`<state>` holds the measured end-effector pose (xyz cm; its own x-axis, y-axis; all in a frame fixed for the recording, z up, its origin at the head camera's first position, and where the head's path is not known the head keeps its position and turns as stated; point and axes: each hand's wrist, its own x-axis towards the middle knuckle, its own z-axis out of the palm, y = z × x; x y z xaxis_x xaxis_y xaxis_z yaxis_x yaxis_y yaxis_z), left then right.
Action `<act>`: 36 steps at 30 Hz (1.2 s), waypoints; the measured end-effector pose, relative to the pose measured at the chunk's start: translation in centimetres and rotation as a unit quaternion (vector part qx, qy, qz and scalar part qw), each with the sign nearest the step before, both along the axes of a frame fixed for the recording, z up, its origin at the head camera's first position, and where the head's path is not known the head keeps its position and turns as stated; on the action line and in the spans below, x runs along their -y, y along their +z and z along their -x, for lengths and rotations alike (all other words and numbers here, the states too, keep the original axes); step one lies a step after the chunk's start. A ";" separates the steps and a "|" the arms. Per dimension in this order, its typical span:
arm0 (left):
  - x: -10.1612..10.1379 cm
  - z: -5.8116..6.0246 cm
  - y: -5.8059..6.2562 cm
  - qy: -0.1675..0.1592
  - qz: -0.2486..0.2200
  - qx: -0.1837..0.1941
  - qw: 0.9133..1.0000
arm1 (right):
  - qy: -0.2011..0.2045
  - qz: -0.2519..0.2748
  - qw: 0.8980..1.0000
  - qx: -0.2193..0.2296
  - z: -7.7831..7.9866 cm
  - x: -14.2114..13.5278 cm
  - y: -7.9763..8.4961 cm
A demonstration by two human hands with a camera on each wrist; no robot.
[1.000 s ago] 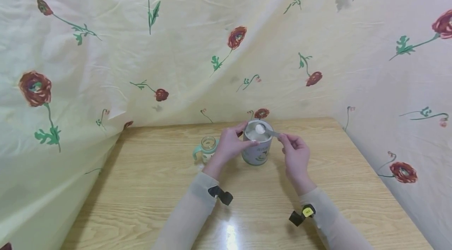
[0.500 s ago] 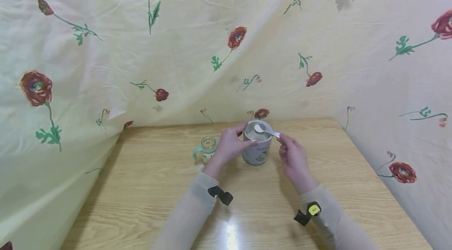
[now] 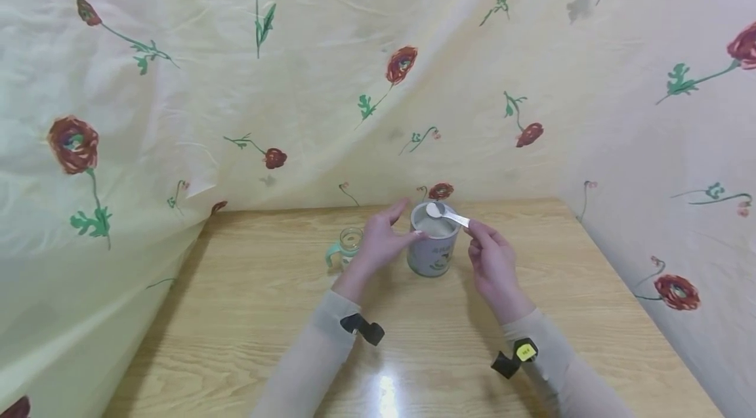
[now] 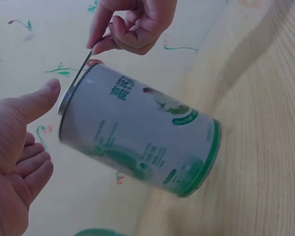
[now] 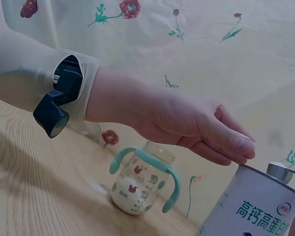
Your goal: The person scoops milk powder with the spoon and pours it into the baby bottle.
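My right hand (image 3: 495, 267) pinches the handle of a metal measuring spoon (image 3: 456, 217). White powder fills its bowl, which hangs over the mouth of a light-coloured milk powder can (image 3: 430, 259). Inside the can, more white powder shows. My left hand (image 3: 380, 241) stands at the can's left side, thumb and fingers spread apart near the rim. In the left wrist view, a gap separates that hand (image 4: 19, 152) from the can (image 4: 137, 132). The right wrist view shows the spoon's bowl (image 5: 280, 172) at the can's rim.
A clear baby bottle (image 5: 140, 184) with mint-green handles and no lid stands left of the can, partly behind my left hand in the head view. It holds some white contents. Floral cloth (image 3: 307, 77) hangs behind the wooden table (image 3: 248, 313).
My left hand has come off the can's rim and moved slightly left. The measuring spoon has turned in my right hand and sits a little higher. The head view has shifted slightly.
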<state>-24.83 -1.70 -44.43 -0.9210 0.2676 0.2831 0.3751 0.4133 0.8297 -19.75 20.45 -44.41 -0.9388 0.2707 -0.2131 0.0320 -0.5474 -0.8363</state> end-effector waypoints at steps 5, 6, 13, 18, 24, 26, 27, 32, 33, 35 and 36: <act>1.8 -0.4 0.3 0.012 -0.017 -0.003 1.000 | 0.002 0.011 1.000 0.003 -0.1 0.6 0.5; 2.2 -0.5 0.3 0.013 -0.022 -0.003 1.000 | 0.003 0.018 1.000 0.003 -0.1 0.7 0.6; 5.6 -1.1 0.1 0.022 -0.064 -0.023 0.997 | 0.025 0.052 0.998 -0.011 0.0 1.8 0.9; 8.4 -1.6 -1.0 0.032 -0.105 -0.025 0.994 | 0.047 0.068 0.996 -0.027 -0.1 2.6 0.8; 11.5 -2.3 -2.3 0.080 -0.129 -0.007 0.988 | 0.069 0.067 0.994 -0.041 -0.5 4.0 0.9; 12.4 -2.4 -2.8 0.091 -0.132 0.002 0.987 | 0.071 0.066 0.995 -0.036 -0.6 4.7 1.0; 12.9 -2.4 -3.1 0.094 -0.133 0.006 0.987 | 0.072 0.065 0.995 -0.033 -0.7 5.0 1.1; 14.6 -2.4 -4.3 0.085 -0.139 0.019 0.987 | 0.079 0.075 0.994 -0.015 -1.0 6.7 1.3; 14.9 -2.3 -4.4 0.082 -0.137 0.020 0.987 | 0.081 0.075 0.994 -0.014 -1.1 7.0 1.3; 15.2 -2.3 -4.7 0.079 -0.132 0.023 0.988 | 0.090 0.076 0.993 -0.016 -1.2 7.6 1.1; 15.3 -2.3 -4.7 0.078 -0.130 0.024 0.988 | 0.095 0.072 0.993 -0.020 -1.2 7.9 1.0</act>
<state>-22.57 -17.03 -49.14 -0.9594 0.0449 0.2783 0.2810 0.2328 0.9311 -18.56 12.52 -43.39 -0.9783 0.0578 -0.1988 0.1146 -0.6485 -0.7526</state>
